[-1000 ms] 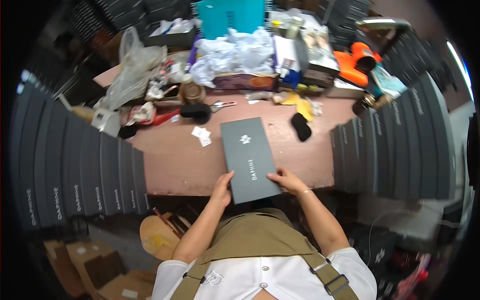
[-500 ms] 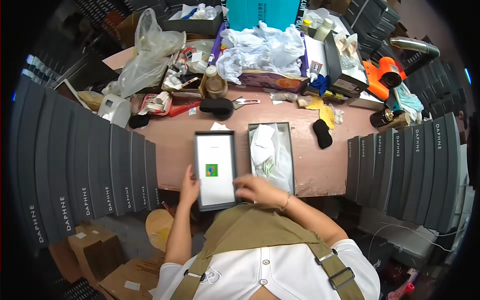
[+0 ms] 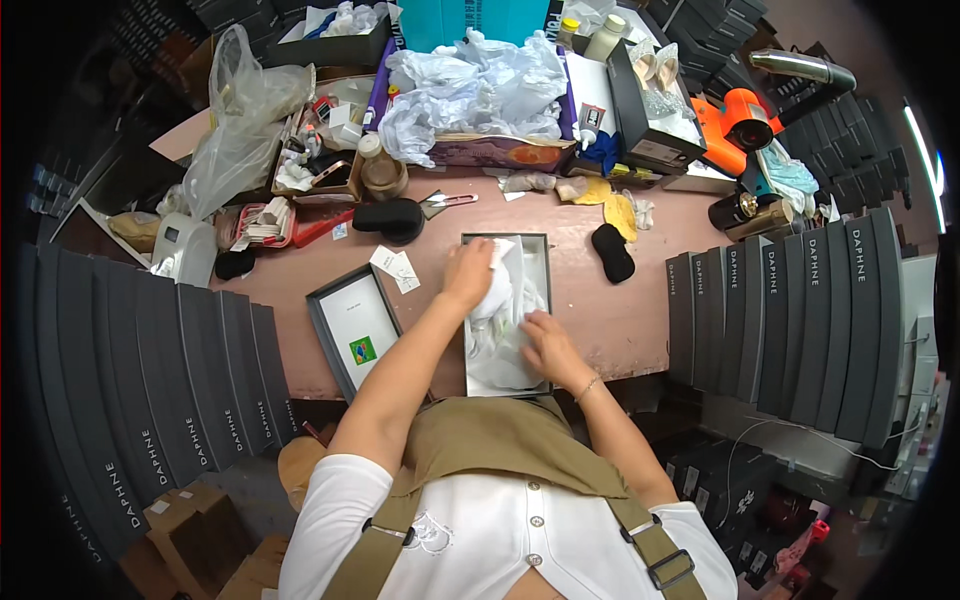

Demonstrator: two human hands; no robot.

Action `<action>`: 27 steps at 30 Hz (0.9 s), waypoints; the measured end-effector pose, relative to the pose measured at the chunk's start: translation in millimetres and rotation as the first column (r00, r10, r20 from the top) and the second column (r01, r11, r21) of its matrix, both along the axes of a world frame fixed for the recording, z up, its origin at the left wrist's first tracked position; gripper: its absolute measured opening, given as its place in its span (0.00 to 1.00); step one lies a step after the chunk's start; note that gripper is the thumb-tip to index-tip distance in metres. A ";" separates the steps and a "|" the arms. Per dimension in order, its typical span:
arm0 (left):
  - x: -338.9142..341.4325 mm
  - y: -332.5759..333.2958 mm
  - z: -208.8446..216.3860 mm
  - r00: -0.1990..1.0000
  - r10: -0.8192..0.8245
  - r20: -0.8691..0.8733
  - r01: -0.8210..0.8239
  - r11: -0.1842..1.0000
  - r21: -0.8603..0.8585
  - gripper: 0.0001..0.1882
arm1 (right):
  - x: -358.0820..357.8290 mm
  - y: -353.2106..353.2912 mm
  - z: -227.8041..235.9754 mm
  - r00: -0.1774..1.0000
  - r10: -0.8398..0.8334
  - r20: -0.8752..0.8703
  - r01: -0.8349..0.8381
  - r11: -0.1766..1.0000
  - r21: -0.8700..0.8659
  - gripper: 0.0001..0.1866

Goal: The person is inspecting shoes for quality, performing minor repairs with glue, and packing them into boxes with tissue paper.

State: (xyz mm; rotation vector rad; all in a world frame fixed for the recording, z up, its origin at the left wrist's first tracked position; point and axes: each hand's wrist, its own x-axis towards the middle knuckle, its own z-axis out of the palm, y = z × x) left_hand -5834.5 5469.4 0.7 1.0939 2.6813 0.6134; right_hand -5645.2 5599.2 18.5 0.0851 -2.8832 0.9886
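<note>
In front of me stands a grey shoe box (image 3: 547, 262) without its lid, lined with white tissue paper (image 3: 512, 372). A bundle wrapped in white lies in it; its contents are hidden. My left hand (image 3: 472, 272) reaches over the box's left edge, fingers closed on the white paper at the upper part of the bundle. From the right, my right hand (image 3: 552, 350) has its curled fingers at the paper near the middle. To the left, the box lid (image 3: 352, 308) lies tilted with its white inside up, a small green sticker (image 3: 362, 350) on it.
White cards (image 3: 397, 266) lie above the lid. Black sponge-like pads (image 3: 612, 254) and a black brush-like object (image 3: 390, 220) rest on the pink table (image 3: 620, 330). Stacked grey boxes flank both sides. A purple-edged carton (image 3: 500, 152) of crumpled paper and an orange heat gun (image 3: 735, 125) stand behind.
The lid has gone from my hands to the table on the left, now slanted. Both hands have moved to the tissue paper in the open box. The view has shifted slightly.
</note>
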 end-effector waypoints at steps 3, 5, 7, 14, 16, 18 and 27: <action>-1.9 -25.1 -2.9 0.995 0.047 0.083 -0.083 0.854 0.513 0.23 | 4.6 7.0 7.2 0.978 -0.188 0.088 0.206 0.936 -0.285 0.15; 15.9 -27.3 25.3 0.966 0.066 0.250 -0.212 0.757 0.618 0.17 | -5.4 13.9 11.3 0.909 -0.347 0.233 0.416 0.801 -0.431 0.14; 50.0 -24.8 43.0 0.752 0.044 0.657 -0.528 0.636 0.562 0.16 | -17.9 9.0 12.4 0.908 -0.300 0.292 0.411 0.773 -0.484 0.13; 81.9 -56.8 15.7 0.355 -0.063 0.933 -0.879 0.317 0.356 0.15 | -22.9 -42.5 -26.6 0.964 0.100 0.248 -0.154 0.966 0.208 0.19; 91.1 -58.7 4.3 0.287 -0.073 0.955 -0.916 0.269 0.296 0.14 | -35.7 -49.6 -19.4 0.931 0.032 0.363 -0.133 0.958 0.254 0.18; 98.0 -59.4 9.4 0.246 -0.096 0.964 -0.925 0.275 0.264 0.15 | -38.7 -53.2 -28.7 0.908 -0.070 0.413 -0.053 0.959 0.279 0.18; 118.9 -91.5 25.1 -0.009 -0.245 0.969 -0.970 0.238 0.052 0.17 | -24.1 -5.7 -27.8 0.817 0.148 0.558 0.215 0.819 -0.533 0.17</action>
